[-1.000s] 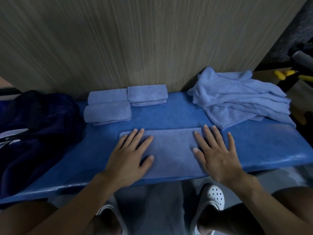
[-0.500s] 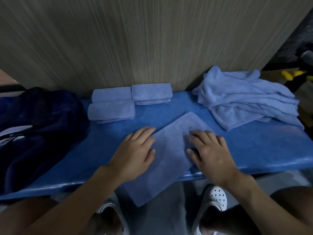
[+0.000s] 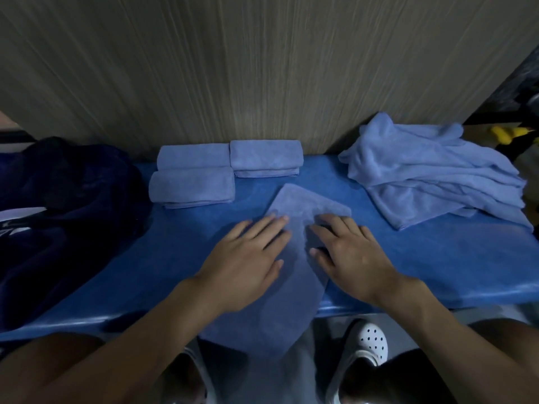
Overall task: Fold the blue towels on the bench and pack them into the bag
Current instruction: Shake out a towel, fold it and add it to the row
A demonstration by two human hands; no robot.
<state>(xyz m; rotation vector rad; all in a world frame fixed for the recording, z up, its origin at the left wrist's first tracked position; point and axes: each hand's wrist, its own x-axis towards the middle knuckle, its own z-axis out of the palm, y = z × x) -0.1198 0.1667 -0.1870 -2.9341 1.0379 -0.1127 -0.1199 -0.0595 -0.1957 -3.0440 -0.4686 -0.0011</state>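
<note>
Pressing flat, the left hand (image 3: 248, 258) lies with a wide grip on the towel (image 3: 294, 290), fingers straight across its left side. The right hand (image 3: 353, 255) rests just beside it on the right side, fingers laid out too. Neither seems to pinch any cloth.

The towel sits askew at the middle of the counter (image 3: 423, 263). One corner points toward the back edge, and its near end droops over the front edge toward the person's feet. It looks soft, light and limp. I'd guess it slides easily on the smooth counter and sags wherever it isn't held. The sensible hold would be a pinch at two corners of one short edge, which can then be carried over and laid down.

Three folded towels (image 3: 192, 185) sit together along the back edge, left of centre. A loose pile (image 3: 423, 176) of unfolded ones lies toward the back right corner. The dark bag (image 3: 58, 228) slumps at the left end.
</note>
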